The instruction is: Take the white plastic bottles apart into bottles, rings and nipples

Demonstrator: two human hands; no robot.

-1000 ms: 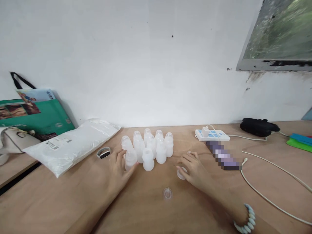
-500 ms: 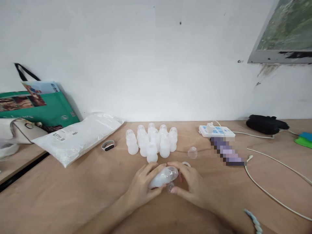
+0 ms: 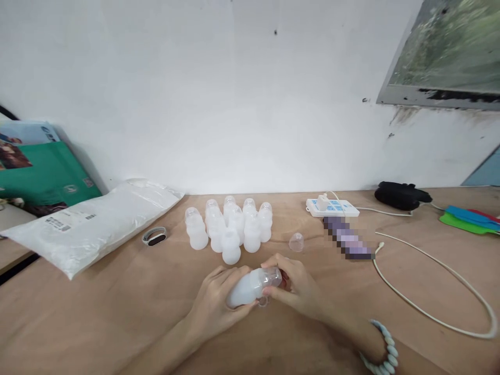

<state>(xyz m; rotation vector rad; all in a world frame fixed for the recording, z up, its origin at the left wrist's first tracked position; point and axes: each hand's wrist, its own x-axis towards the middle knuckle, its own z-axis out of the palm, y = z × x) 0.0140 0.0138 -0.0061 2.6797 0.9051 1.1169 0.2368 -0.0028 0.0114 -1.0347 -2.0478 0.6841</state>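
My left hand (image 3: pixel 214 304) is wrapped round the body of a small white plastic bottle (image 3: pixel 250 286) that lies tilted, its neck pointing right. My right hand (image 3: pixel 299 289) has its fingers closed on the bottle's clear cap end (image 3: pixel 272 277). A small clear piece (image 3: pixel 263 302) sits under the bottle, partly hidden. Beyond my hands stands a cluster of several similar white bottles (image 3: pixel 228 227) upright on the wooden table (image 3: pixel 117 312). One loose clear cap (image 3: pixel 296 241) lies on the table to their right.
A white plastic bag (image 3: pixel 89 224) lies at left with a wristband (image 3: pixel 154 236) beside it. A green bag (image 3: pixel 42 174) leans on the wall. At right are a power strip (image 3: pixel 332 207), a white cable (image 3: pixel 429 291), a black object (image 3: pixel 402 195) and green and blue sheets (image 3: pixel 471 219).
My left hand took a bottle from the cluster and brought it toward me. My right hand came in from the loose cap on the table and closed on the bottle's cap end.
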